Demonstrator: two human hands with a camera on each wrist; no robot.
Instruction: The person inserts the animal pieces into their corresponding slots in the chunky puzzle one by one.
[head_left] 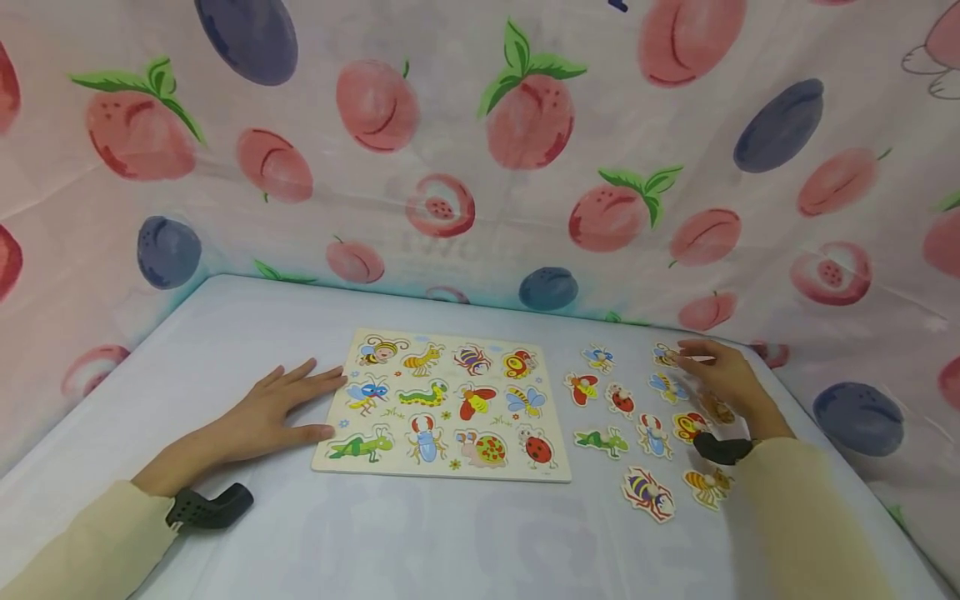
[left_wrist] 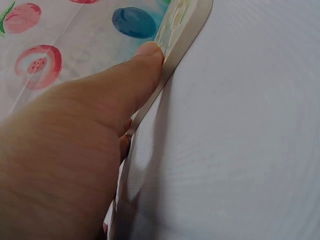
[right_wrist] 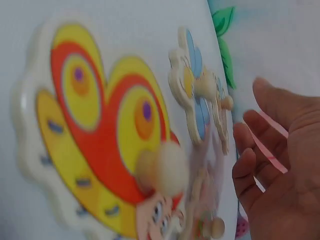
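My left hand (head_left: pixel 262 412) lies with fingers spread at the left side of a wooden insect puzzle board (head_left: pixel 442 475). In the left wrist view its thumb (left_wrist: pixel 142 67) touches the board's edge. Over the far right group of loose pieces is my right hand (head_left: pixel 723 379), its fingertips right by a small bee piece (head_left: pixel 663 357). The right wrist view shows those fingers (right_wrist: pixel 245 172) loosely bent and parted, with nothing between them. Below them are a blue-winged dragonfly piece (head_left: pixel 667 387) and a red and yellow butterfly piece (right_wrist: pixel 107 125) with a wooden knob. A snail piece (head_left: pixel 718 410) is partly hidden beneath the hand.
Several more knobbed pieces lie right of the board, among them a grasshopper (head_left: pixel 602 442), a stag beetle (head_left: pixel 655 436), a spider (head_left: pixel 648 493) and a ladybird (head_left: pixel 620 399). A fruit-patterned curtain (head_left: pixel 480 200) borders the white table (head_left: pixel 420 542).
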